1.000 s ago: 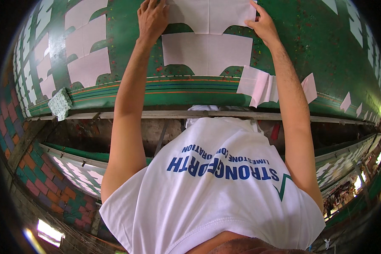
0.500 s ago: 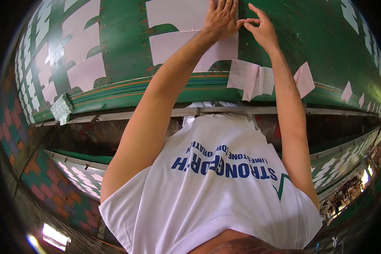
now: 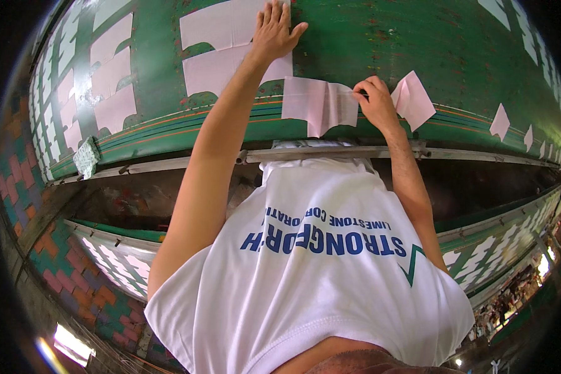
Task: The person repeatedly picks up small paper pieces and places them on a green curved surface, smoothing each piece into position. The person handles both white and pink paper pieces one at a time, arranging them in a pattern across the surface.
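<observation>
My left hand (image 3: 277, 32) lies flat, fingers spread, at the right edge of the pale pink cut fabric pieces (image 3: 215, 70) laid out on a long green table (image 3: 336, 43). Nearer to me, a loose fabric piece (image 3: 318, 103) with a curved cut-out drapes over the table's striped near border, creased down its middle. At its upper right corner, my right hand (image 3: 375, 103) pinches the edge between thumb and fingers. Just right of that hand, another loose pink fabric piece (image 3: 413, 101) lies tilted and folded.
More cut pieces lie in rows at the left (image 3: 115, 103) and far right. A crumpled pale green cloth (image 3: 86, 157) hangs at the table's near left edge. A metal rail (image 3: 330, 153) runs along the near side, close to my body. Behind me stands another table with white pieces (image 3: 115, 262).
My right hand has come down toward me, from beside my left hand to the corner of the loose fabric piece. My left hand stays on the laid-out fabric, its thumb now spread. The view has shifted right.
</observation>
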A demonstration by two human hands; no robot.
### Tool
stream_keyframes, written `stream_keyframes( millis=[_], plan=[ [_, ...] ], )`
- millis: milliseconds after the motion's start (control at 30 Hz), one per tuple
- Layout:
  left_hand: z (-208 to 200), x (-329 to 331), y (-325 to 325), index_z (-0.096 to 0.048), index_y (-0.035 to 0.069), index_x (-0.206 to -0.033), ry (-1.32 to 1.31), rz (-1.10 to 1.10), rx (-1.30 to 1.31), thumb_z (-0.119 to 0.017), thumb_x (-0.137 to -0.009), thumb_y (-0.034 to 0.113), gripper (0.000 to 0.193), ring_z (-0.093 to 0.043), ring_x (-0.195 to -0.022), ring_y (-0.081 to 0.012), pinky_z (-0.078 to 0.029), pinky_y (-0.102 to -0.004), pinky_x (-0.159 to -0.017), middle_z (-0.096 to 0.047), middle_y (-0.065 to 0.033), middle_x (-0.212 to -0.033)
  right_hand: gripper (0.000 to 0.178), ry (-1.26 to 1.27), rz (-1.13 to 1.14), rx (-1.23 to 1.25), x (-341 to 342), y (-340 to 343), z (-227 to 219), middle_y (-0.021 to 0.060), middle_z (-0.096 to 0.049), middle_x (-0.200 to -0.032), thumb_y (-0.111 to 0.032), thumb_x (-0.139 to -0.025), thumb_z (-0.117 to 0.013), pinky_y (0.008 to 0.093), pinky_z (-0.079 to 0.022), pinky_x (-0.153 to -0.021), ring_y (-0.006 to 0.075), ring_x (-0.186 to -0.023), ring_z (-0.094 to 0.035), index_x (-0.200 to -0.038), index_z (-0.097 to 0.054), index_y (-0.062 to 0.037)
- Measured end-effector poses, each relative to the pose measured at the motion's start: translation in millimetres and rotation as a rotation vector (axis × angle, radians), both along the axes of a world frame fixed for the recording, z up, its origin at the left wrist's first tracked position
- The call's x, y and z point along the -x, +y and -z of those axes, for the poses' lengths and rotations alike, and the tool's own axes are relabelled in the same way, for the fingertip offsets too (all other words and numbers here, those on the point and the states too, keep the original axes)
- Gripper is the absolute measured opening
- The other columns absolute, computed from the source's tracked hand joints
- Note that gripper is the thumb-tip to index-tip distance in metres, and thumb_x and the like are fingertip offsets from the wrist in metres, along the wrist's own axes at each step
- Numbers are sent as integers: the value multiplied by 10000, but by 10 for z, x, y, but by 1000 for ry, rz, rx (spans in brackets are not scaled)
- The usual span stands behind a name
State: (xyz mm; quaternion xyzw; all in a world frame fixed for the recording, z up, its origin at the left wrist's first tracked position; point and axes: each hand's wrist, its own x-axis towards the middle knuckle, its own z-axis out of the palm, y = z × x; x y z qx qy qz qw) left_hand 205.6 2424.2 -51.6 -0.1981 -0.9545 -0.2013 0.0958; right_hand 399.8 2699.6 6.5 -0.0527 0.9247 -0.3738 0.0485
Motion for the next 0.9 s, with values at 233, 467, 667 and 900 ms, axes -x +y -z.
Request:
stream_keyframes(
  millis=[233,467,667,900],
  plan=[
    [-638,-1452,456,-538,23,-1428,-128,186,-200,-837,-861,256,682,-518,-1326,-430,-423,-524,-1133,-579,-214,-1382,105,-237,-14,240,62,177,-38,107,-697,-989,-110,-960,-717,386,-536,-833,267,-935,-682,-1008,-670,-29],
    [-935,-2455,1107,-436,8,-1491,-393,-111,-565,-803,-894,116,709,-624,-1170,-329,-512,-443,-1012,-618,-202,-1264,173,-330,-143,644,105,33,-242,79,-746,-940,-160,-990,-707,341,-564,-772,161,-871,-706,-1109,-681,-36],
    [-986,-2233,782,-432,16,-1483,-462,-300,-706,-648,-979,-51,552,-691,-910,-182,-573,-313,-793,-683,-119,-1053,127,-219,-180,825,339,-179,-288,78,-735,-1110,-55,-953,-698,320,-559,-914,180,-1062,-691,-1076,-729,-62],
    [-1554,-1786,132,-584,17,-1245,-570,-55,-703,-678,-987,-47,283,-664,-906,-153,-538,-278,-810,-672,-90,-1055,271,0,-478,823,639,-482,-420,93,-709,-1267,145,-753,-638,383,-509,-1065,249,-1247,-629,-759,-779,-87]
  ],
)
